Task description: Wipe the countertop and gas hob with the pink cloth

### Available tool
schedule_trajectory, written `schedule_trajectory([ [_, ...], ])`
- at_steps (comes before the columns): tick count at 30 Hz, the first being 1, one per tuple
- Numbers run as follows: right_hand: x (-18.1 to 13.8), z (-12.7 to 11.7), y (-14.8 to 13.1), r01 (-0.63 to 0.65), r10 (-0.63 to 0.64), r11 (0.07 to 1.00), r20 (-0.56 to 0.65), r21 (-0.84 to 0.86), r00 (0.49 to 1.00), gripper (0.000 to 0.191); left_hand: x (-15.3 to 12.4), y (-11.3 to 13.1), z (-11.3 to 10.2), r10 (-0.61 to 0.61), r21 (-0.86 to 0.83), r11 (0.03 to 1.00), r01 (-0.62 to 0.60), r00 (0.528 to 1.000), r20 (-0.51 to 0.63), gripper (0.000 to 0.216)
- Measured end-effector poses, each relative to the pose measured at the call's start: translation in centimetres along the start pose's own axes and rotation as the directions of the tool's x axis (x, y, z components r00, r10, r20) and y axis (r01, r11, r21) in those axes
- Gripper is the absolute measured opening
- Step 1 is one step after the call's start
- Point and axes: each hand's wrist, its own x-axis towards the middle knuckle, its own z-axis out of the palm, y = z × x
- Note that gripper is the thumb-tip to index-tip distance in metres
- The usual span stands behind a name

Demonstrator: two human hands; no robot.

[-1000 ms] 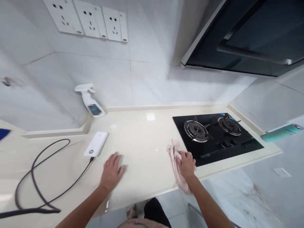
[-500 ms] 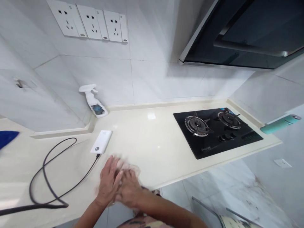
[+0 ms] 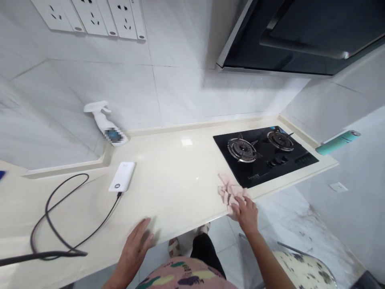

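My right hand [image 3: 247, 210] presses a crumpled pink cloth [image 3: 229, 190] onto the cream countertop [image 3: 180, 176], close to its front edge and just left of the black gas hob [image 3: 264, 154]. The fingers are closed on the cloth's near end. My left hand [image 3: 136, 243] lies flat on the counter's front edge, fingers stretched out and holding nothing. A white power bank [image 3: 122, 182] with a black cable [image 3: 60, 224] lies beyond the left hand.
A white spray bottle [image 3: 105, 124] leans in the corner against the tiled wall. Wall sockets [image 3: 90, 14] sit at the top left and a dark range hood [image 3: 300, 36] hangs above the hob. A teal bottle [image 3: 337, 142] lies at the right. A patterned stool [image 3: 303, 273] stands below.
My right hand has swept the cloth from beside my left hand rightward to the hob's edge. My left hand stayed flat near the front edge. The camera has tilted slightly.
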Motion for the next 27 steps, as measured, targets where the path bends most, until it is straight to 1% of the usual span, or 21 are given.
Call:
schedule_trajectory([
  [1,0.6,-0.4,0.3,-0.046,0.046,0.999,-0.020,0.002,0.999,0.034,-0.2,-0.2,0.0,-0.025,-0.018,1.000,0.025,1.000,-0.001,0.051],
  [2,1.0,-0.7,0.0,-0.068,0.068,0.998,-0.026,0.011,0.997,0.034,-0.3,-0.3,0.1,-0.053,-0.036,0.998,0.053,0.999,-0.002,0.049],
  [4,1.4,-1.0,-2.5,-0.036,0.037,0.998,-0.002,0.041,0.999,0.035,-0.2,0.0,0.1,-0.109,-0.072,0.992,0.108,0.994,-0.001,0.046],
  [6,0.7,-0.9,-6.6,0.074,-0.078,0.994,0.047,0.083,0.996,0.034,0.4,1.0,0.1,-0.140,-0.103,0.985,0.141,0.990,0.016,0.045],
  [7,0.0,-0.8,-9.0,0.142,-0.150,0.984,0.072,0.107,0.986,0.035,0.8,1.6,0.1,-0.139,-0.118,0.983,0.141,0.990,0.024,0.045],
  [9,-1.9,-0.5,-13.8,0.288,-0.310,0.942,0.124,0.171,0.942,0.046,1.7,2.7,0.2,-0.105,-0.148,0.983,0.108,0.994,0.032,0.046],
  [10,-2.9,-0.3,-16.2,0.365,-0.400,0.906,0.152,0.215,0.904,0.054,2.2,3.2,0.4,-0.086,-0.159,0.983,0.089,0.996,0.028,0.046],
  [12,-4.6,0.0,-20.2,0.529,-0.609,0.779,0.207,0.337,0.765,0.062,3.0,3.6,0.7,-0.063,-0.170,0.983,0.064,0.998,0.009,0.047],
  [14,-5.6,0.4,-23.1,0.639,-0.752,0.649,0.221,0.413,0.621,0.056,3.7,3.4,1.2,-0.061,-0.171,0.984,0.057,0.998,-0.016,0.048],
  [15,-5.7,0.6,-24.0,0.674,-0.790,0.606,0.217,0.423,0.574,0.051,3.9,3.1,1.5,-0.066,-0.169,0.984,0.060,0.997,-0.027,0.049],
  [16,-5.6,0.8,-24.3,0.699,-0.811,0.580,0.211,0.419,0.546,0.046,4.1,2.7,1.8,-0.070,-0.166,0.984,0.063,0.997,-0.037,0.049],
  [17,-5.4,1.0,-24.3,0.712,-0.817,0.572,0.207,0.408,0.538,0.044,4.4,2.4,2.0,-0.069,-0.159,0.985,0.061,0.997,-0.046,0.049],
  [18,-5.0,1.1,-23.7,0.709,-0.808,0.585,0.206,0.394,0.552,0.043,4.6,2.1,2.2,-0.060,-0.146,0.988,0.052,0.997,-0.053,0.048],
  [19,-4.6,1.2,-22.6,0.691,-0.785,0.615,0.209,0.380,0.584,0.044,4.8,1.9,2.3,-0.043,-0.130,0.991,0.035,0.997,-0.057,0.046],
  [20,-4.2,1.2,-21.2,0.647,-0.735,0.671,0.217,0.362,0.642,0.046,5.0,1.7,2.4,-0.018,-0.115,0.993,0.011,0.998,-0.060,0.045],
  [21,-3.7,1.2,-19.3,0.578,-0.658,0.745,0.226,0.334,0.718,0.047,5.2,1.7,2.4,0.009,-0.102,0.995,-0.016,0.998,-0.064,0.044],
  [22,-3.2,1.1,-17.0,0.490,-0.561,0.819,0.232,0.300,0.795,0.046,5.5,1.6,2.5,0.034,-0.091,0.995,-0.041,0.997,-0.074,0.043],
  [23,-2.7,1.0,-14.6,0.396,-0.455,0.880,0.230,0.263,0.860,0.045,5.8,1.6,2.5,0.054,-0.081,0.995,-0.061,0.995,-0.087,0.043],
  [24,-2.2,0.8,-11.9,0.308,-0.357,0.924,0.219,0.227,0.908,0.043,6.1,1.4,2.6,0.068,-0.070,0.995,-0.076,0.992,-0.104,0.044],
  [25,-1.7,0.4,-9.3,0.234,-0.272,0.953,0.200,0.194,0.941,0.040,6.4,1.2,2.7,0.082,-0.055,0.994,-0.090,0.988,-0.128,0.043],
  [27,-0.4,-0.4,-4.2,0.137,-0.160,0.979,0.149,0.153,0.976,0.036,6.8,0.5,3.0,0.107,-0.019,0.994,-0.112,0.979,-0.175,0.040],
])
